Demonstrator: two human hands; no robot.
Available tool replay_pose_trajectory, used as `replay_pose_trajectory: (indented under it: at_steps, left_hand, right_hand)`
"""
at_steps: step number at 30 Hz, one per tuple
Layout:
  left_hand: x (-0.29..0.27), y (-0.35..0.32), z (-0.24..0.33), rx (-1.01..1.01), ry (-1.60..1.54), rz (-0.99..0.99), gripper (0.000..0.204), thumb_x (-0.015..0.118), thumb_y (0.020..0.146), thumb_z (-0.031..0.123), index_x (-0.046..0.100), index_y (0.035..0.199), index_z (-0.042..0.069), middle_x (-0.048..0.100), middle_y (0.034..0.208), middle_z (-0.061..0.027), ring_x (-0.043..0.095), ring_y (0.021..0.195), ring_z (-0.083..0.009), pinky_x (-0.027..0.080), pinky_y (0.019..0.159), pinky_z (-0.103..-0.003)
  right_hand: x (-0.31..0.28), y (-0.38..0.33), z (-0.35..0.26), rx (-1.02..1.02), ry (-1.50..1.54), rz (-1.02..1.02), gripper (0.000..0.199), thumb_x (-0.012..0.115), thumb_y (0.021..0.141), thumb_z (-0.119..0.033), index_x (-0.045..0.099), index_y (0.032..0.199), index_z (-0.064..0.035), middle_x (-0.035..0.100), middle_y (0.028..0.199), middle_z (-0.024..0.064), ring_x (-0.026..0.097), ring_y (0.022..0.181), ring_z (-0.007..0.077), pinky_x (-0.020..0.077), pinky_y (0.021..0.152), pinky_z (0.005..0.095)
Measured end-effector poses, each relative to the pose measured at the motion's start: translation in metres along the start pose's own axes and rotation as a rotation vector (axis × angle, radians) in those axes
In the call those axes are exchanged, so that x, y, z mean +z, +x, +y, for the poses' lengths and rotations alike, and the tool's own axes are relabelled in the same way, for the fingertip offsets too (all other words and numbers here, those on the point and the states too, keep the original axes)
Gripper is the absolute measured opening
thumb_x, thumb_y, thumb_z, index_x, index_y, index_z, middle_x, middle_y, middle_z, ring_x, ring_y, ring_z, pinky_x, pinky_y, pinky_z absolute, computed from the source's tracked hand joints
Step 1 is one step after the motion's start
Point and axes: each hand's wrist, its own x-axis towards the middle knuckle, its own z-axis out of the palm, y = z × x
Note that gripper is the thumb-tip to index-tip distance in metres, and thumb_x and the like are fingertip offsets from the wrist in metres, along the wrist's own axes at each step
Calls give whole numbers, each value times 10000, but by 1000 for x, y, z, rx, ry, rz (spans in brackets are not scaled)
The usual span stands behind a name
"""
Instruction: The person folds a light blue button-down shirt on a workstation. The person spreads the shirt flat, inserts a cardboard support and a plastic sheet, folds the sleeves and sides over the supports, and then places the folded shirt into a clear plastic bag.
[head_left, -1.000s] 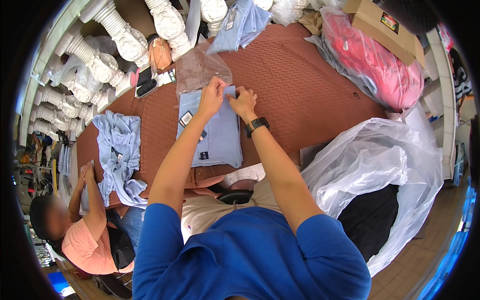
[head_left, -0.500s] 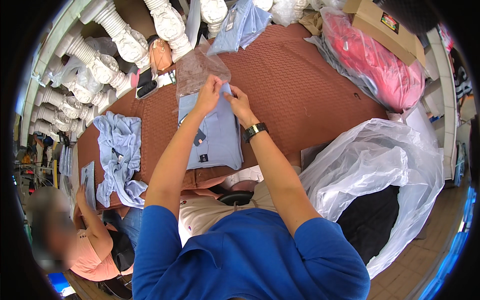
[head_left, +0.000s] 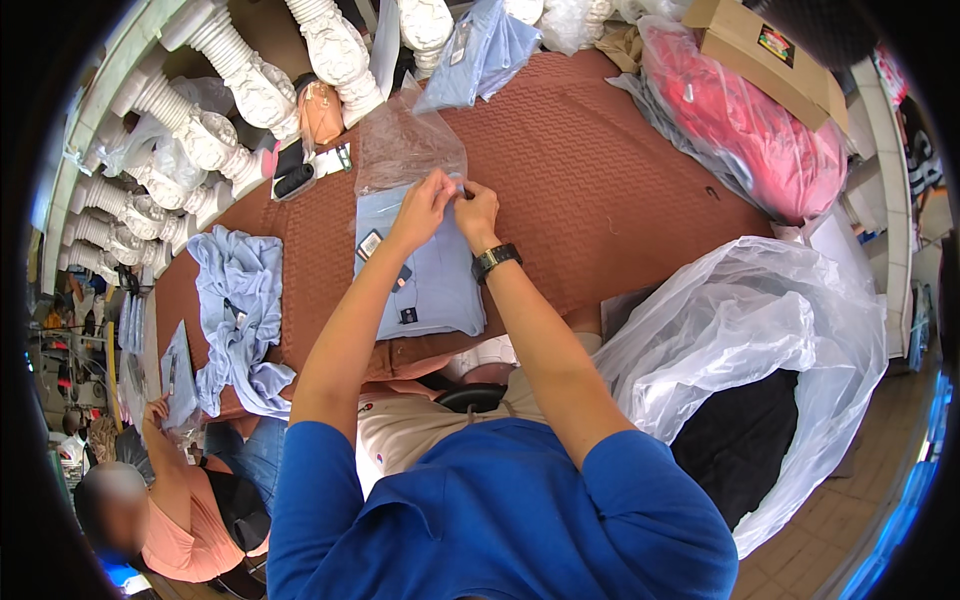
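On the table in front of me lies a folded light blue garment (head_left: 435, 290) with several tags on it. A clear plastic bag (head_left: 410, 140) spreads flat beyond its far edge. My left hand (head_left: 424, 208) is closed in a pinch at the bag's right side, near the garment's far right corner. Close beside it, my right hand (head_left: 478, 212), with a dark watch on the wrist, has its fingers bent and closed on the bag's edge. The exact bit of plastic between the fingertips is too small to make out.
A brown cloth covers the table (head_left: 580, 170). Left lies a crumpled light blue garment (head_left: 240, 290); a co-worker (head_left: 185, 510) handles a bagged blue garment (head_left: 180, 385). White balusters (head_left: 235, 70) line the far left. Right are red bagged goods (head_left: 745, 125), a cardboard box (head_left: 765, 55) and a large plastic sack (head_left: 720, 310).
My hands have come slightly nearer to me at the garment's corner, and more of the clear bag lies spread beyond it. The co-worker has leaned back, and their bagged garment has shifted.
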Motion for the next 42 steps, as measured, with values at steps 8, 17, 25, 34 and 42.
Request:
replay_pose_trajectory:
  at_steps: [8, 17, 25, 34, 42]
  left_hand:
    - [5, -4, 5, 75, -60, 37, 68, 575, 973, 42, 520, 992, 8, 675, 982, -200, 654, 957, -379, 495, 816, -398]
    - [1, -37, 18, 99, 66, 4, 75, 605, 944, 79, 577, 985, 24, 678, 975, -167, 619, 954, -371, 493, 814, -450]
    - [-71, -110, -20, -53, 466, 424, 381, 714, 920, 270, 622, 1144, -24, 659, 1074, -181, 651, 894, -333, 519, 804, -403]
    - [-93, -176, -27, -759, 94, 66, 598, 788, 839, 353, 580, 1178, -93, 657, 1153, -271, 668, 1039, -332, 524, 903, -394]
    - [-81, -184, -45, -908, -269, 46, 632, 809, 752, 284, 592, 1202, -103, 679, 1138, -265, 681, 1031, -309, 524, 884, -374]
  right_hand:
    - [-7, -4, 19, -193, -142, 52, 464, 666, 824, -27, 630, 1287, -38, 715, 959, 200, 702, 934, 308, 545, 827, 394]
    - [-12, -16, 3, 11, 44, 125, 356, 736, 797, -32, 611, 1128, 8, 736, 968, 158, 712, 880, 261, 558, 798, 350]
    - [-31, -11, 6, -173, -263, 60, 519, 723, 781, -52, 519, 1258, -27, 633, 1126, 204, 632, 1032, 368, 514, 868, 455]
    - [19, -32, -67, -819, -737, -519, 720, 683, 724, -78, 481, 1414, -105, 414, 1439, 172, 374, 1311, 402, 338, 1076, 544]
    - [69, -28, -18, -821, -896, -445, 428, 564, 940, -144, 603, 1359, -224, 453, 1514, 64, 353, 1383, 391, 256, 1113, 651]
